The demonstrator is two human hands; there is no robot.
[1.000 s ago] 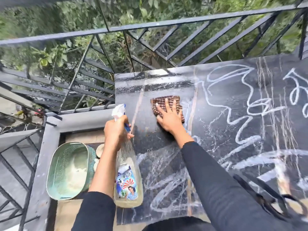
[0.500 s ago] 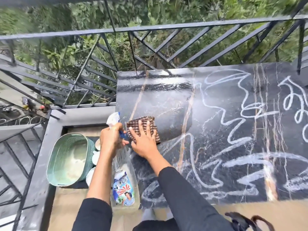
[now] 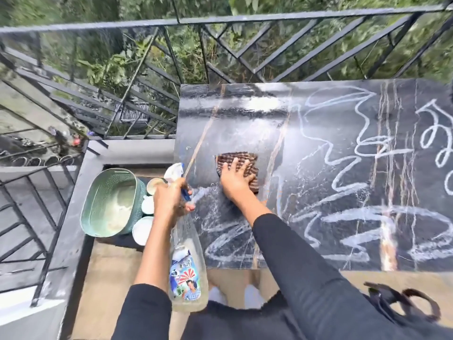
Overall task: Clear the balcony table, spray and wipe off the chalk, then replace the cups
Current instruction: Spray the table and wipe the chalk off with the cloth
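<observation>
A black marble table [image 3: 318, 114] carries white chalk scribbles [image 3: 348, 182] over its middle, right and near-left parts; its far-left part is wet and wiped. My right hand [image 3: 234, 182] presses flat on a brown checked cloth [image 3: 241, 163] on the table's left part. My left hand [image 3: 170, 200] grips the neck of a clear spray bottle [image 3: 187, 266] with a white nozzle, held just off the table's left edge. Several white cups [image 3: 147, 204] sit on the floor to the left of the table, partly hidden by a basket.
A pale green basket [image 3: 111, 202] lies tilted on the floor beside the cups. A black metal railing [image 3: 220, 20] runs behind the table and along the left. A grey ledge [image 3: 71, 217] borders the floor at left. My white shoes [image 3: 252, 295] show below the table edge.
My right hand slid the cloth toward the near-left of the table, then back to the right and slightly away. My left hand kept the bottle beside the table's edge.
</observation>
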